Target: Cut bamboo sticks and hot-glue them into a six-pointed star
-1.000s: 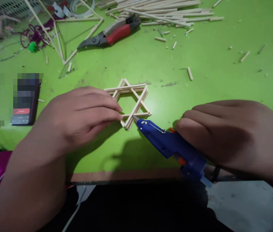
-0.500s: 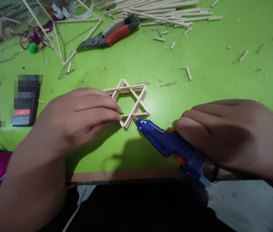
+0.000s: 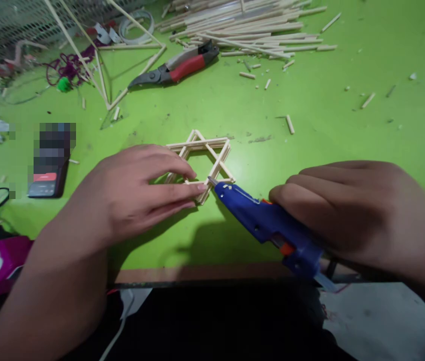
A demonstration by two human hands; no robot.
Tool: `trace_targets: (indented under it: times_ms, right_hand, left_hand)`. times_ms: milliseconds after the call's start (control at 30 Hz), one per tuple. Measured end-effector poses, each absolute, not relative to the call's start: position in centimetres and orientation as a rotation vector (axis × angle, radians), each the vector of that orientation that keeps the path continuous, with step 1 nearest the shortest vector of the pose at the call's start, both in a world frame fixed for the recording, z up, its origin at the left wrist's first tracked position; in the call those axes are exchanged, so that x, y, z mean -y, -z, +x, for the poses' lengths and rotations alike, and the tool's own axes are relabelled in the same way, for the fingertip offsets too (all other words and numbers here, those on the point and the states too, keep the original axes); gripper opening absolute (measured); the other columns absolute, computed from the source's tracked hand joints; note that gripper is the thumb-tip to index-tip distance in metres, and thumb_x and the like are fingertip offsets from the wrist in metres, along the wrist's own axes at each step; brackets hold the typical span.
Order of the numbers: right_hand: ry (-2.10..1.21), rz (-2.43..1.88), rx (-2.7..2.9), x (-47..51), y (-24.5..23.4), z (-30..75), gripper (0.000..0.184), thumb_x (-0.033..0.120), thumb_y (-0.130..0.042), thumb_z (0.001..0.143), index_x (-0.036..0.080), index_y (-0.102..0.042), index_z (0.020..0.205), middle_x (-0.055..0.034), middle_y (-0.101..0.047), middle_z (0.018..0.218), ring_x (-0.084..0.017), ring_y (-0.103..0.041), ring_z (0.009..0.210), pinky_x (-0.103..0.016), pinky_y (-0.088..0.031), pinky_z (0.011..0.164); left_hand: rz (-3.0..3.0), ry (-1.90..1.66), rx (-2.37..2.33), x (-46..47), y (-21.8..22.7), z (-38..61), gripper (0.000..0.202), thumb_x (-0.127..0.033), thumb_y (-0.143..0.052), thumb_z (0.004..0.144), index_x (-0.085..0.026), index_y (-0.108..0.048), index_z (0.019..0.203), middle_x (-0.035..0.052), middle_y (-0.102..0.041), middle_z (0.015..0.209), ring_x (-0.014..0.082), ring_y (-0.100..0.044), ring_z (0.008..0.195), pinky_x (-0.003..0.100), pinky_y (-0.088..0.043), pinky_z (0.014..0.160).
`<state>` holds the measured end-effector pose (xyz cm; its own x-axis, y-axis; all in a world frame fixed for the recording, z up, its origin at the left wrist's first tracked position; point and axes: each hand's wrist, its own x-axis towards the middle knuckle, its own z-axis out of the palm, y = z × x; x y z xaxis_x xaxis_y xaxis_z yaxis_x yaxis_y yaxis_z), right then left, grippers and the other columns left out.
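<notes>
A six-pointed star of stacked thin wooden sticks lies flat on the green table. My left hand grips its near left side, fingers bent over the sticks, a fingertip close to the lower crossing; part of the star is hidden under it. In my right hand is a blue glue gun with an orange trigger and a clear glue stick out of its back end. Its metal nozzle touches or nearly touches the star at the lower right crossing.
Red-and-grey cutting pliers lie behind the star, against a larger stick frame. Farther back is a pile of wooden sticks. A phone and a magenta box are at left. Stick offcuts lie scattered on the right.
My left hand's fingers have moved right along the star's near edge, up to the nozzle. The glue gun stays at the same crossing. The whole view has shifted slightly.
</notes>
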<state>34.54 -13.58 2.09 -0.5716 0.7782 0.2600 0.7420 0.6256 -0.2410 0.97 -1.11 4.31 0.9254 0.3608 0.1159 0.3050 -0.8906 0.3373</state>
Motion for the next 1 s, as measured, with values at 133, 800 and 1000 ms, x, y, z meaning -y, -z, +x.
trace_targets:
  times_ms: [133, 800, 1000]
  right_hand:
    - [-0.133, -1.264, 2.430, 13.7, -1.4, 34.8, 0.023, 0.034, -0.049, 0.115, 0.028, -0.065, 0.099, 0.0011, -0.056, 0.070, -0.021, -0.048, 0.060, -0.040, -0.026, 0.059]
    - [-0.783, -1.295, 2.267, 12.0, -3.3, 35.4, 0.007, 0.029, -0.066, 0.104, 0.025, -0.068, 0.098, 0.0032, -0.074, 0.072, -0.014, -0.065, 0.053, -0.028, -0.046, 0.050]
    - [-0.821, -1.372, 2.258, 12.0, -3.1, 35.3, 0.008, 0.032, -0.065, 0.106, 0.027, -0.068, 0.100, 0.0018, -0.074, 0.074, -0.016, -0.065, 0.057, -0.030, -0.049, 0.052]
  left_hand:
    - [2.810, -0.298, -0.402, 1.0, -4.1, 1.2, 0.032, -0.030, -0.079, 0.106, -0.038, -0.081, 0.136, 0.0049, -0.085, 0.130, 0.0278, -0.081, 0.115, 0.050, -0.064, 0.106]
    - [2.678, -0.205, -0.978, 0.8, -3.6, -0.4, 0.082, -0.067, -0.086, 0.092, -0.032, -0.057, 0.161, 0.0150, -0.064, 0.164, 0.0447, -0.064, 0.148, 0.065, -0.052, 0.126]
    - [2.661, -0.245, -1.071, 0.9, -2.3, -0.7, 0.097, -0.069, -0.087, 0.087, -0.029, -0.052, 0.168, 0.0169, -0.065, 0.164, 0.0465, -0.065, 0.147, 0.064, -0.052, 0.123]
